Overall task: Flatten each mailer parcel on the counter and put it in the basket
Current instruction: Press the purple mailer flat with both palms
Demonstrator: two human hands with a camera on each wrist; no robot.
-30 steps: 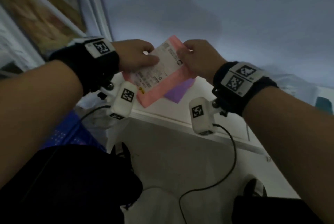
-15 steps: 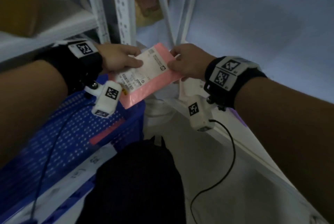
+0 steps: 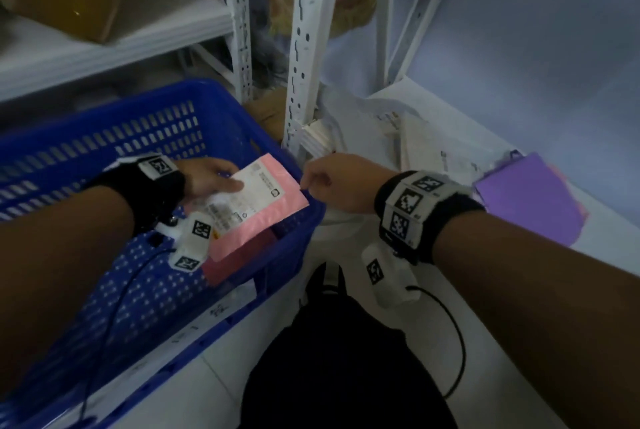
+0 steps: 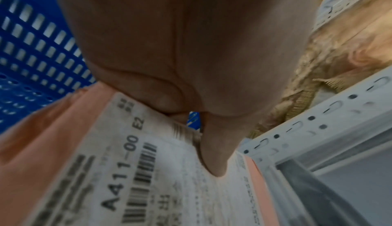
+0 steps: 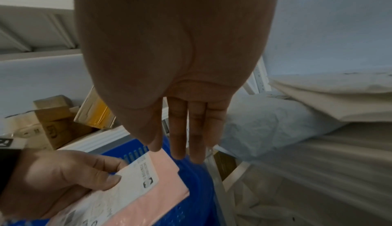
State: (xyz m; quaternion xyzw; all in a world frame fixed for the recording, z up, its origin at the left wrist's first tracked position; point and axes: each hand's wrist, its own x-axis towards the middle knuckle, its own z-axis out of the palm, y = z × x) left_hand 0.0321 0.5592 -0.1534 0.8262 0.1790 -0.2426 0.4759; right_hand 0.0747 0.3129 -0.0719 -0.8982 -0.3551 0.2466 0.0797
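Item: pink mailer (image 3: 256, 207), flat, white label on its face. Held over the blue basket (image 3: 214, 96), left of centre in the head view, its right corner past the basket's near rim.

Left hand (image 3: 207, 179): mailer pinched at its left edge, thumb on the label, fingers curled beneath.

Right hand (image 3: 332, 183): nothing is held; in the wrist view the fingers (image 5: 178, 139) are seen straight and close together, just beside the mailer's upper corner, apart from it.

Handling, as judged: light, thin and limp; a slick plastic skin likely to slide under a loose pinch. Best taken at an edge or corner, thumb over the label. Not fragile by appearance.

Other stock: a further pink mailer (image 3: 228, 266) lies in the basket; a purple mailer (image 3: 530, 196) and white bags (image 3: 415, 131) lie on the desk (image 3: 606, 231) at right.

Change noted: half a second earlier both hands pinched the mailer; the right has since been released, and the mailer has been carried lower, over the basket.
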